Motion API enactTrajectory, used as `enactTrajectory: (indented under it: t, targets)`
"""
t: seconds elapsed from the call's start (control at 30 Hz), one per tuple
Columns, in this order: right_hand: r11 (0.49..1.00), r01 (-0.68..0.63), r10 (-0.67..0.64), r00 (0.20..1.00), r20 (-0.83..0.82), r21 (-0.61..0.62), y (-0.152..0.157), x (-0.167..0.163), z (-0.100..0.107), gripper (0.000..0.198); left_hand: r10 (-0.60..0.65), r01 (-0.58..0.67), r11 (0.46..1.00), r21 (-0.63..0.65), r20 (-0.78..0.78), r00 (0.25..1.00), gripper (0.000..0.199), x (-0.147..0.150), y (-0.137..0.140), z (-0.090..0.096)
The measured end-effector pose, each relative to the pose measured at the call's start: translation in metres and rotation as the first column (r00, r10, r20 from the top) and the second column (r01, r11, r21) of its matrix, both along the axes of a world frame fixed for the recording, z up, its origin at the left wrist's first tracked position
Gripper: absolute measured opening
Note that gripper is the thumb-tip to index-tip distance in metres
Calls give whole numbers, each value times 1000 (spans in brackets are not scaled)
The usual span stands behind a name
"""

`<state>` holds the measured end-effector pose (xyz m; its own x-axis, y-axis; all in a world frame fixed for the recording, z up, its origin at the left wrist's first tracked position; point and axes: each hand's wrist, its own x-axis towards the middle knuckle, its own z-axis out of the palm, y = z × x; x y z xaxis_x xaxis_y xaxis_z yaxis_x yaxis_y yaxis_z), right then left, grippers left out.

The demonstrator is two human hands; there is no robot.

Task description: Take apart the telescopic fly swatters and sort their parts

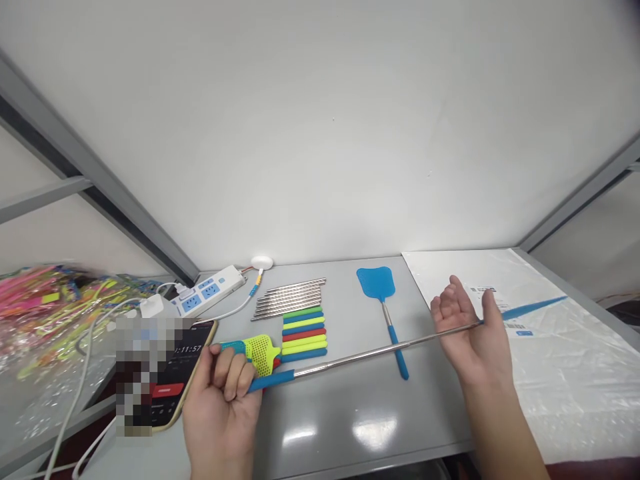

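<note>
An extended telescopic fly swatter [350, 359] stretches across in front of me, its metal rod rising slightly to the right. My left hand [223, 393] is closed around the blue handle at its left end. At the other end my right hand [470, 333] is palm up, with the thumb over the neck by the blue swatter head, which shows edge-on; its fingers are loosely curled. Behind the rod lies a second blue fly swatter [376, 283] with a short rod. Yellow and blue swatter heads [263, 353] lie partly hidden behind my left hand.
Several coloured handles [304, 335] lie in a row, with metal rods [290, 299] behind them. A power strip [210, 291], cables and a phone [173, 380] are left. Bagged colourful items [50, 313] lie beyond. A white plastic package [565, 373] covers the right side.
</note>
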<state>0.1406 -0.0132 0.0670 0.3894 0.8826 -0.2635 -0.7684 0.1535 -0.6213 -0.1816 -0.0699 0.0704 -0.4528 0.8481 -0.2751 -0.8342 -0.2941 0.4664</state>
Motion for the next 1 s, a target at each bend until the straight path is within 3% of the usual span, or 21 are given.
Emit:
enactTrajectory:
  t: [0.2, 0.3, 0.37, 0.47, 0.57, 0.7, 0.77, 0.83, 0.9, 1.0]
  targets:
    - [998, 67, -67, 996, 51, -6, 2, -11, -10, 38, 132, -132, 991, -9, -64, 989, 18, 8, 3, -3]
    - [997, 77, -77, 995, 61, 4, 1, -23, -6, 43, 174, -185, 983, -17, -265, 949, 12, 26, 4, -6]
    - [999, 20, -22, 998, 63, 36, -1, -35, -3, 42, 104, -144, 988, -54, -457, 884, 11, 42, 2, -12]
    - [990, -114, 106, 989, 104, 79, -3, -52, -1, 43, -83, -39, 986, -161, -686, 722, 23, 61, -5, -21]
    - [981, -180, 168, 975, 146, 71, -5, -59, 1, 46, -207, -52, 961, -271, -832, 514, 29, 62, -9, -25]
    - [948, -318, 314, 935, 165, -2, -10, -52, 2, 50, -449, 99, 893, -438, -872, 193, 33, 41, -10, -24]
    - [916, -401, 397, 897, 195, -19, -14, -46, 1, 49, -517, 181, 850, -494, -849, 108, 37, 29, -12, -27]
    - [879, -476, 464, 857, 226, 0, -17, -41, 0, 53, -559, 203, 826, -526, -813, 166, 44, 21, -16, -33]
    - [857, -510, 485, 847, 218, 73, -18, -36, -2, 60, -590, 197, 807, -557, -746, 309, 50, 17, -22, -39]
    - [908, -378, 357, 924, 140, 179, -12, -26, -1, 54, -593, 177, 789, -588, -655, 468, 53, 14, -30, -42]
